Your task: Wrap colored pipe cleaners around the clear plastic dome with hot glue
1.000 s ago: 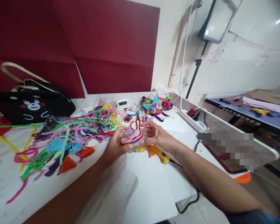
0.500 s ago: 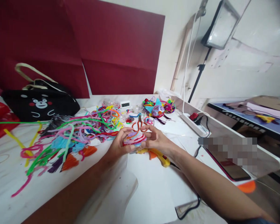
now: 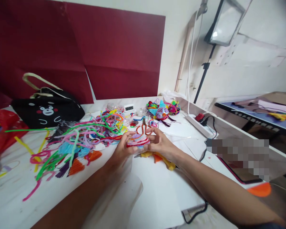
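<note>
A small craft piece [image 3: 138, 141] of pink, red, lilac and blue fuzzy strips is held between my two hands above the white table [image 3: 154, 197]. My left hand [image 3: 124, 147] grips its left side, fingers curled round. My right hand [image 3: 158, 141] holds its right side, thumb at the lower front edge. Just behind the piece lie scissors [image 3: 144, 128] with orange handles, blades pointing away. Under and beside my right hand is a yellow glue gun [image 3: 168, 163], its nozzle showing to the left.
A heap of coloured pipe cleaners [image 3: 97, 127] and orange tassels [image 3: 76, 167] lies left. Finished colourful pieces [image 3: 160, 111] stand at the back. A black bag [image 3: 47, 109], power strip [image 3: 200, 125] and phone [image 3: 240, 171] surround the work area.
The view has shifted slightly, so more of the red bag at the left shows. Both hands keep their hold on the craft piece, with little movement.
</note>
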Motion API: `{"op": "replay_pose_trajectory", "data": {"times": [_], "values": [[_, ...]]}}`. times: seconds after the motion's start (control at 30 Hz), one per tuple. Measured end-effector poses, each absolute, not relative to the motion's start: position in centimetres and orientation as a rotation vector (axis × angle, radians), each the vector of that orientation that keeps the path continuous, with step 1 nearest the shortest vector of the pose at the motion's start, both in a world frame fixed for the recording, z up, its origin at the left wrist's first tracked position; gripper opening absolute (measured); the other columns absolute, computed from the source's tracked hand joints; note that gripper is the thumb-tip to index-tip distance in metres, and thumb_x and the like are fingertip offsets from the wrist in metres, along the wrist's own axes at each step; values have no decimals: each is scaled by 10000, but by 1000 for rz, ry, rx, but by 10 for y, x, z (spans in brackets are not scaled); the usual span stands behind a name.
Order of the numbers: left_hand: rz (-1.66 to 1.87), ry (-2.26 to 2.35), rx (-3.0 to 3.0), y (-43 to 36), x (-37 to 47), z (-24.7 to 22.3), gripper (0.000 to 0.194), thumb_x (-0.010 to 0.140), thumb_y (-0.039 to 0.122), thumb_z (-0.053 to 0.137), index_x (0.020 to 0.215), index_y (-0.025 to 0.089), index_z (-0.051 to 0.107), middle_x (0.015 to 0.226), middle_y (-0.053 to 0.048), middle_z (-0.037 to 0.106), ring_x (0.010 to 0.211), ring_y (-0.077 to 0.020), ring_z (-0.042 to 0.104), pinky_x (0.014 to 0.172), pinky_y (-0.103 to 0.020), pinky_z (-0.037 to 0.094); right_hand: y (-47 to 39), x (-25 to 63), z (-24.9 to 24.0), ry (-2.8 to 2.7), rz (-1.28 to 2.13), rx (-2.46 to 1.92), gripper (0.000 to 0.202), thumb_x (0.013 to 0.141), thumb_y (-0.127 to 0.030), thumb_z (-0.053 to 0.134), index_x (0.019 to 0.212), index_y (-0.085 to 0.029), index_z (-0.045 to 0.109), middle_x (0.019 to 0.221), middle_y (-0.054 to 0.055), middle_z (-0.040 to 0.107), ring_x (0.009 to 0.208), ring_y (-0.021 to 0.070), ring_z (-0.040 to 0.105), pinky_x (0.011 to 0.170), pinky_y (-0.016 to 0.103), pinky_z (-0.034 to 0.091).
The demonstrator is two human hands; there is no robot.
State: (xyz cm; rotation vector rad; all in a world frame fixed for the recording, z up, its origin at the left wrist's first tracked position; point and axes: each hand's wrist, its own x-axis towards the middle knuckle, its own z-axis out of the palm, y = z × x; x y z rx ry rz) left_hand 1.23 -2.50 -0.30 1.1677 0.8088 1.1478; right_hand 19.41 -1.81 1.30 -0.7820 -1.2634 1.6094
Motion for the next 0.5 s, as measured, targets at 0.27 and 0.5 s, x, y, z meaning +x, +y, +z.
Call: {"op": "replay_pose_trajectory", "data": {"times": [0.27,0.5], "values": [[1136,792,1045,-26,17,-1,559,703,271,716,1200,264,460,1096,-26,706,1035,-228,658,929,-347,481,-16,188,8,-1161,1560,-873,585,541,-161,763,993,-247,401,620,-105,596,549,129,591,565,257,467],[1130,794,1035,-23,17,-2,497,747,303,712,1176,251,467,1120,-47,709,1079,-236,652,1018,-380,442,-15,189,5,-1086,1585,-865,527,590,-219,768,975,-252,410,585,-107,568,557,144,596,568,267,465]]}}
